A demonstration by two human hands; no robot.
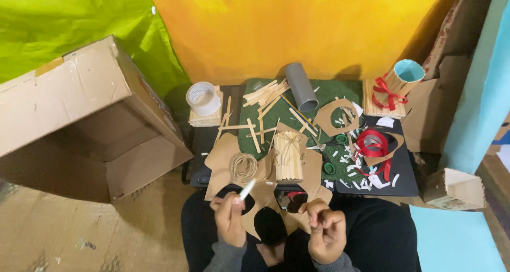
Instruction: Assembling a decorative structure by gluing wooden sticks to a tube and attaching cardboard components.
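Box [79,118], large and open, lay on its side left of the worktop [409,181], well apart from both hands. Worktop carried a green mat [281,110] strewn with wooden sticks [263,94], a grey tube [301,86], a tape roll [202,97] at its left end and a red ribbon spool [373,144] to the right. A stick-clad cup [288,156], tied with twine, stood near the front edge, with a twine coil [243,166] just beside it on brown card cutouts [223,160]. Left hand [229,219] was closed around a small white stick [247,189], its tip pointing up towards the coil. Right hand [325,227] was curled shut above the lap; whether it held anything could not be told.
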